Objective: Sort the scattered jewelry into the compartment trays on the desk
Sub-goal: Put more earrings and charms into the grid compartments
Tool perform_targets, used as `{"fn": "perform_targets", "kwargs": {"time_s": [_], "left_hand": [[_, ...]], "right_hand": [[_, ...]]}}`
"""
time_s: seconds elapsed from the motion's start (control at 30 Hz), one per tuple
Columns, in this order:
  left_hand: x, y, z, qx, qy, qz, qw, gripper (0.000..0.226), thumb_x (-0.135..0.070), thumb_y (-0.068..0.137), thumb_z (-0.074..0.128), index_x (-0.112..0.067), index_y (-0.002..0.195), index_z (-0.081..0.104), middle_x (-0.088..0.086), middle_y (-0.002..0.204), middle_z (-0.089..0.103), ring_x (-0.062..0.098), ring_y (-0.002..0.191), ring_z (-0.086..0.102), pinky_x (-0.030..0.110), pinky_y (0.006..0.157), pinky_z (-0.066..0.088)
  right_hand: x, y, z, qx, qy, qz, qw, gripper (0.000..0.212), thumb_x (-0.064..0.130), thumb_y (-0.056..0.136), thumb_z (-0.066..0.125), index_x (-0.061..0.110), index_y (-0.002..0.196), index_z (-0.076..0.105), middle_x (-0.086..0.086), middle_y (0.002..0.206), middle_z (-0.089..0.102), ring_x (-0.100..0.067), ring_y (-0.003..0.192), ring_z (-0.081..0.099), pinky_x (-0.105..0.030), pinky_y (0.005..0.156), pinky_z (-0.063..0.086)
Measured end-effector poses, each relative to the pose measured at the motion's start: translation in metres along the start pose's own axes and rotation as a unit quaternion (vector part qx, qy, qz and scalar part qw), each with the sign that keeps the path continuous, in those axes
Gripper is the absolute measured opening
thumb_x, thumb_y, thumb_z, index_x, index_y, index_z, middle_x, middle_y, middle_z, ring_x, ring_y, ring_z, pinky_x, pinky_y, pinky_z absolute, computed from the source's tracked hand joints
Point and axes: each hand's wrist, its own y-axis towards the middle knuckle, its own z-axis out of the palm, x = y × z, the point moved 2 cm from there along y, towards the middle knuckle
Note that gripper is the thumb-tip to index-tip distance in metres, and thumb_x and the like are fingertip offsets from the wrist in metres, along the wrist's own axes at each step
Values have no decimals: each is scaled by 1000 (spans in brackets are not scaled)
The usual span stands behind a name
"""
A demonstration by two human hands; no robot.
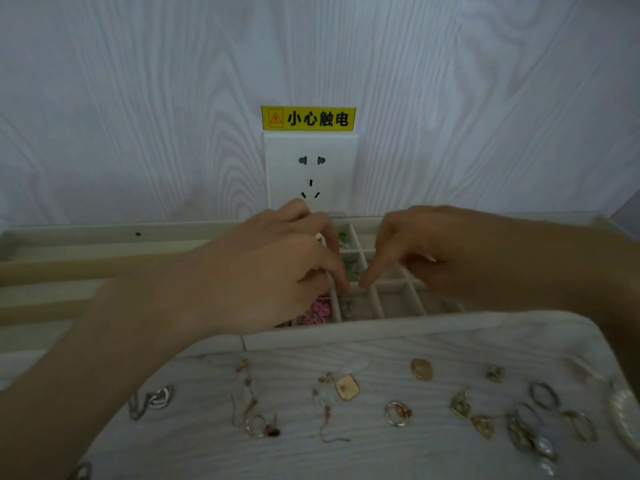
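Yellow, the warning sticker point(308, 118) above the wall socket point(310, 173) reads 小心触电 beside a shock symbol, directly beyond both hands. The left hand point(277, 268) and right hand point(415, 251) hover over the compartment tray point(398, 299), fingertips nearly meeting above one divider. Whether either pinches anything I cannot tell; the curled fingers hide it. Pink pieces point(317, 311) lie under the left palm. Nearer than the hands, the scattered jewelry point(346, 388) lies on the desk point(381, 455), the rightmost pieces blurred.

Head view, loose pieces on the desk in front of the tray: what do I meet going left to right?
Twisted silver ring → square gold pendant → gold ring with stone → oval gold pendant → small green stud → plain grey ring.
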Motion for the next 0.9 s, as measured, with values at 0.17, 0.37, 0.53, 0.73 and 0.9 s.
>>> {"fn": "perform_targets", "kwargs": {"time_s": [0.17,0.37,0.53,0.73,0.9], "left_hand": [[-3,-4,-28,17,-12,-48,999,29,-32,91,43,-45,104,65,-21,108,50,-1,92,29,21,75,33],[-23,-36,-46,13,-53,-97,994,26,-26,90,50,-43,104,65,-23,101,51,3,96,41,27,80,39],[-38,-81,-37,50,-110,-136,983,29,-20,92,54,-44,103,64,-30,98,53,-6,96,52,19,79,45],[-48,-124,-24,43,-115,-200,972,32,-14,89,57,-41,104,64,-29,96,53,-3,97,52,17,78,42],[-48,-137,-19,41,-96,-228,968,31,-19,90,56,-40,111,64,-23,113,60,-4,98,51,19,83,42]], "right_hand": [[-2,-23,-21,-45,72,4,996,29,21,89,52,44,102,66,21,90,55,0,86,56,-20,78,43],[20,-54,-3,-8,97,12,995,28,23,90,54,45,104,63,24,85,58,3,79,57,-11,70,39],[55,-73,27,-29,94,12,995,25,33,92,54,42,114,61,23,99,56,3,92,55,-18,83,45],[94,-63,59,-113,82,23,990,35,37,92,53,34,127,54,11,124,52,-7,114,46,-22,92,37],[114,-50,72,-156,72,12,985,41,47,84,62,34,122,58,5,116,53,-12,111,42,-26,87,33]]}}
